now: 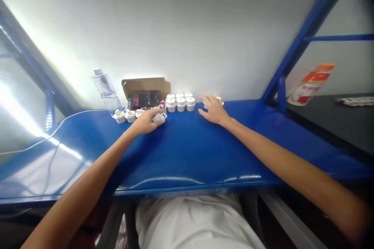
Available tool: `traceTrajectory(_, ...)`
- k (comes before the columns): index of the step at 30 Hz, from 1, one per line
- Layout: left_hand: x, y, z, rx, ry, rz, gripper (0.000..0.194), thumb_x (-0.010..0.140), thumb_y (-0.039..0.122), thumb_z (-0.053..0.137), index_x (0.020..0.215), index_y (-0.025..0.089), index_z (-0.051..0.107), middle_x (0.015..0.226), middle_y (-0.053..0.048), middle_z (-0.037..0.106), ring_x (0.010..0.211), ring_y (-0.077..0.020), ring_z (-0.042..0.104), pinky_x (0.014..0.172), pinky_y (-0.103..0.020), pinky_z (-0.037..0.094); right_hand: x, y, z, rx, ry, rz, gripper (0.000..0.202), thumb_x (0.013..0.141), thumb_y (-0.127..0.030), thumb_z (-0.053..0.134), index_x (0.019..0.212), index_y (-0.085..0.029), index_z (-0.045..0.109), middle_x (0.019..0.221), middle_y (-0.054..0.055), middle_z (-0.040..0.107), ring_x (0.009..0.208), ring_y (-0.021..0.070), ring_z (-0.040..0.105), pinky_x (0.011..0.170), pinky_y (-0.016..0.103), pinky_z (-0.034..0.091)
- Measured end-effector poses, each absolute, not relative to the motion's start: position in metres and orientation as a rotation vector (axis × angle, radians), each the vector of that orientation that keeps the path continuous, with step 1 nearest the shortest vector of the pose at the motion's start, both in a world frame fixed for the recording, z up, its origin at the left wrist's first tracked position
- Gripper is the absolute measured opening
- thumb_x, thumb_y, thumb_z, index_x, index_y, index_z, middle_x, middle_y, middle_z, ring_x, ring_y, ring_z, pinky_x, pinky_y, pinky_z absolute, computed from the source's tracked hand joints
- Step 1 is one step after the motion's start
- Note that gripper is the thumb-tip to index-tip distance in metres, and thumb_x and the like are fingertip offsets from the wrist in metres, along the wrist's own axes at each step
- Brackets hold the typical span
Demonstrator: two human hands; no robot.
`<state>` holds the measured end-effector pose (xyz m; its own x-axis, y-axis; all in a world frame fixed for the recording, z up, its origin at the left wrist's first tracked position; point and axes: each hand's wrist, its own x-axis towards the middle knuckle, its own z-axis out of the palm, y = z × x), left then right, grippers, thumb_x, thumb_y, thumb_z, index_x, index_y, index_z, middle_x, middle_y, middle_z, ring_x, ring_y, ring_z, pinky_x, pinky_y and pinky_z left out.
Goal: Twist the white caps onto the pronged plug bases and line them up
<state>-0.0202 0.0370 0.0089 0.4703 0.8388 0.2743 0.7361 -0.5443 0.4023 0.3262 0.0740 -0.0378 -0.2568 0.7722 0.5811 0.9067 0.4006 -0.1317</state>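
Note:
My left hand is closed on a small white plastic part, held just above the blue table in front of an open cardboard box. Reaching to the back of the table, my right hand has its fingers apart. It is at a white round piece, which it partly covers; whether it touches it I cannot tell. Between the hands stand several white round capped pieces in two rows. Left of my left hand sit several white round bases with small knobs on top, one partly hidden by the hand.
The cardboard box stands against the wall with a phone leaning in it. A clear bottle and a white cable are at the left. An orange-capped bottle stands on a black surface beyond the blue frame.

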Motion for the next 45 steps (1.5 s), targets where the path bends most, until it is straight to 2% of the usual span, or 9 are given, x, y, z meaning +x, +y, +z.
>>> traceTrajectory(6,-0.019,0.034,0.004,2.486,1.705,0.756,0.038,0.082,0.042,0.066,0.114,0.022,0.061,0.097,-0.007,0.074,0.093,-0.0281,0.069,0.077,-0.033,0.048,0.292,0.084,-0.032,-1.327,-2.282,-0.148,0.063,0.093,-0.041,0.054,0.151,-0.019,0.039,0.159,0.015,0.04,0.14,0.0345,0.045,0.111,0.049,0.04)
traceTrajectory(12,-0.018,0.028,0.012,2.399,2.245,0.479,0.047,0.082,0.058,0.063,0.11,0.02,0.059,0.097,-0.015,0.073,0.093,-0.0378,0.07,0.076,-0.04,0.049,0.279,0.053,-0.02,-1.365,-2.159,-0.131,0.032,0.091,-0.037,0.056,0.116,-0.019,0.058,0.12,0.014,0.063,0.098,0.03,0.064,0.085,0.041,0.05)
traceTrajectory(21,-0.024,0.032,0.015,2.354,2.347,0.412,0.056,0.088,0.057,0.058,0.128,0.018,0.05,0.1,-0.018,0.074,0.096,-0.0392,0.07,0.076,-0.04,0.049,0.267,0.022,-0.006,-1.274,-2.082,0.212,0.037,0.084,-0.056,0.065,0.078,-0.02,0.062,0.08,0.005,0.067,0.076,0.0214,0.06,0.069,0.032,0.041)
traceTrajectory(26,0.0,0.011,0.019,2.503,1.861,0.745,0.058,0.088,0.061,0.058,0.129,0.02,0.048,0.08,-0.006,0.07,0.078,-0.0296,0.069,0.069,-0.034,0.047,0.248,0.012,-0.006,-1.279,-1.725,0.9,0.059,0.09,-0.074,0.045,0.065,-0.021,0.053,0.054,0.001,0.049,0.05,0.015,0.045,0.049,0.029,0.031)
traceTrajectory(29,0.025,-0.01,0.014,2.613,1.201,0.796,0.055,0.091,0.061,0.056,0.129,0.022,0.047,0.092,-0.005,0.07,0.08,-0.023,0.068,0.071,-0.031,0.047,0.236,0.004,-0.01,-1.155,-1.556,1.335,0.054,0.09,-0.072,0.051,0.073,-0.021,0.054,0.05,-0.003,0.04,0.044,0.0112,0.033,0.041,0.025,0.022)
traceTrajectory(34,0.038,-0.019,0.002,2.629,1.111,0.818,0.049,0.091,0.058,0.058,0.121,0.02,0.049,0.093,-0.007,0.067,0.079,-0.023,0.064,0.068,-0.031,0.044,0.222,-0.006,-0.015,-0.933,-1.389,1.667,0.043,0.093,-0.064,0.053,0.091,-0.021,0.055,0.061,-0.003,0.047,0.048,0.0098,0.036,0.044,0.022,0.03)
traceTrajectory(38,0.032,-0.007,0.001,2.284,1.207,1.004,0.044,0.094,0.064,0.049,0.101,0.021,0.051,0.072,-0.002,0.059,0.061,-0.0173,0.056,0.06,-0.03,0.041,0.225,-0.008,-0.01,-0.781,-1.695,1.172,0.033,0.094,-0.056,0.055,0.106,-0.025,0.054,0.095,0.004,0.064,0.082,0.0189,0.061,0.073,0.032,0.052)
traceTrajectory(42,0.029,0.004,0.002,1.713,1.141,0.983,0.052,0.095,0.071,0.035,0.085,0.021,0.049,0.058,0.002,0.048,0.047,-0.0135,0.047,0.049,-0.029,0.035,0.25,0.01,-0.006,-0.811,-2.196,0.285,0.02,0.092,-0.031,0.056,0.11,-0.024,0.059,0.129,0.011,0.06,0.122,0.0289,0.055,0.103,0.043,0.043)
traceTrajectory(45,0.023,0.011,0.005,1.519,1.078,0.989,0.046,0.093,0.064,0.044,0.094,0.02,0.055,0.074,-0.003,0.061,0.058,-0.0148,0.057,0.052,-0.028,0.041,0.276,0.032,-0.011,-1.068,-2.225,-0.047,0.04,0.087,-0.027,0.058,0.126,-0.021,0.057,0.128,0.013,0.062,0.119,0.0314,0.057,0.103,0.045,0.041)
